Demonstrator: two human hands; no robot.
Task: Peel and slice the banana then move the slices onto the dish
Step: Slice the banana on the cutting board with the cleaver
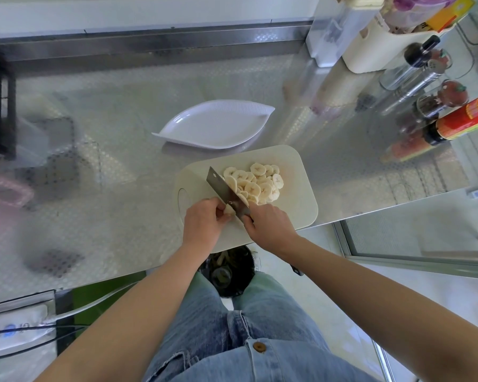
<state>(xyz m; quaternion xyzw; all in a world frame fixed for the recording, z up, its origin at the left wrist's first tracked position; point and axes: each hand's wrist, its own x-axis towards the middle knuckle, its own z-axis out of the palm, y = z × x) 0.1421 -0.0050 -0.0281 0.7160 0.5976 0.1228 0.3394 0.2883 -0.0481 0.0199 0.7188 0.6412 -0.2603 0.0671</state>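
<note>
**Last stub of banana under the knife**

Head view: A pale cutting board (298,172) lies on the patterned metal counter (116,139), near its front edge. The left hand (203,223) sits at the board's 7 o'clock, its fingers curled together and pinching a short banana stub (229,209). Touching that stub on its 3 o'clock side is the knife (223,190), whose blade runs away toward 11 o'clock. The right hand (269,226) is wrapped tight round the handle, which is mostly hidden inside the fist. On the far side of the blade, at 1 o'clock from the hands, the banana slices (257,181) lie heaped and overlapping on the board. The white leaf-shaped dish (218,125) stands at 11 o'clock from the board, just beside its far edge. Bottles and jars (453,117) crowd the counter at 2 o'clock.
</note>
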